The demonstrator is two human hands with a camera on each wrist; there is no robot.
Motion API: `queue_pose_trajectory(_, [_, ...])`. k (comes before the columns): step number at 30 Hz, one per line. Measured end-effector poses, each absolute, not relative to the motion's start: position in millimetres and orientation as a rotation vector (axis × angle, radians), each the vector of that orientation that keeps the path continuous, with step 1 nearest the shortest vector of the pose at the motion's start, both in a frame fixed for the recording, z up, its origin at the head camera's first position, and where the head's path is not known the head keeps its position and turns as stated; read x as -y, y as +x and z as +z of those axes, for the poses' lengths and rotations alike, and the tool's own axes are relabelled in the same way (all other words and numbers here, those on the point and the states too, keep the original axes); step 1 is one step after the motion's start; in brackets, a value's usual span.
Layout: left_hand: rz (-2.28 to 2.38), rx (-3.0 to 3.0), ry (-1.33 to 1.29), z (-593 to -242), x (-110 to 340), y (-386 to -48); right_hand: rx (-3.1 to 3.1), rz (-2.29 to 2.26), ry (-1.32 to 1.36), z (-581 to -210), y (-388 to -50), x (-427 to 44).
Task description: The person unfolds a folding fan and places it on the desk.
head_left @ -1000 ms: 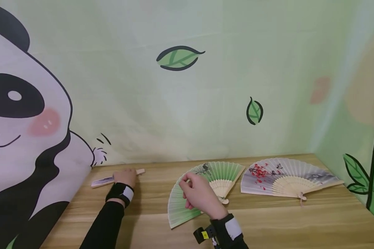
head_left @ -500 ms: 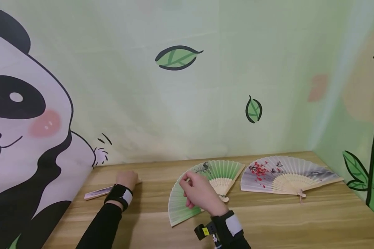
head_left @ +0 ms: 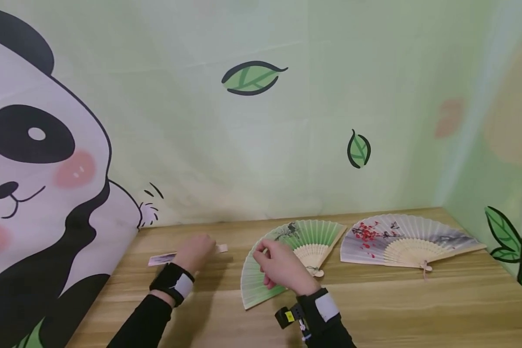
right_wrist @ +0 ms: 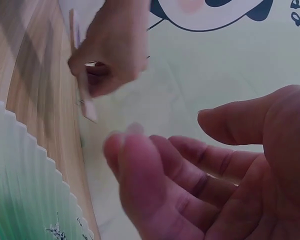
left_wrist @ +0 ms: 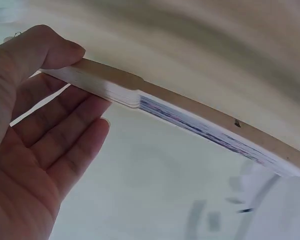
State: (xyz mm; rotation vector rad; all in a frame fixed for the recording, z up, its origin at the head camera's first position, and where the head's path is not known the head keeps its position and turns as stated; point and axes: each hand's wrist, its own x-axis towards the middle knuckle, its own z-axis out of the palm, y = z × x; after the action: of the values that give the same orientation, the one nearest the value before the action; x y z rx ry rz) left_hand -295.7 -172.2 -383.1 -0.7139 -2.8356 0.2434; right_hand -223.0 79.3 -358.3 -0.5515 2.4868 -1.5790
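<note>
A folded hand fan [left_wrist: 190, 117] with wooden guards and a white, purple-blue printed edge is pinched between the thumb and fingers of my left hand [head_left: 195, 252]. In the head view its two ends stick out either side of that hand, over the table's back left. Above the spread green fan [head_left: 256, 278] hovers my right hand [head_left: 282, 266], fingers loosely bent and nothing in them, as the right wrist view also shows. To the right a spread grey-white fan [head_left: 400, 241] with red blossoms lies on the wooden table.
The wooden table [head_left: 374, 314] ends at the back against a pale green cloth [head_left: 191, 121] printed with leaves and a panda [head_left: 126, 203]. A side cloth [head_left: 496, 193] stands along the right edge.
My left hand shifts toward me, then to the right, carrying the folded fan along. The right hand stays nearly still over the green fan. The head view turns slightly left.
</note>
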Motion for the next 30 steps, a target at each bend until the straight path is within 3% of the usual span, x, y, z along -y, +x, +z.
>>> queue_pose_trajectory(10, [0.276, 2.54, -1.012, -343, 87, -261, -2.605, -1.479, -0.505, -357, -230, -104])
queue_pose_trajectory(20, [0.24, 2.305, -1.071, -321, 33, -242, -2.633, -1.589, -0.396, -349, -231, -130])
queue_pose_trajectory(25, [-0.189, 2.3, -0.997, -326, 26, -243, -2.615, -1.754, -0.285, -343, -230, -139])
queue_pose_trajectory(30, [-0.771, 2.226, -0.691, -330, 31, -243, -2.58, -1.984, -0.199, -338, -231, -140])
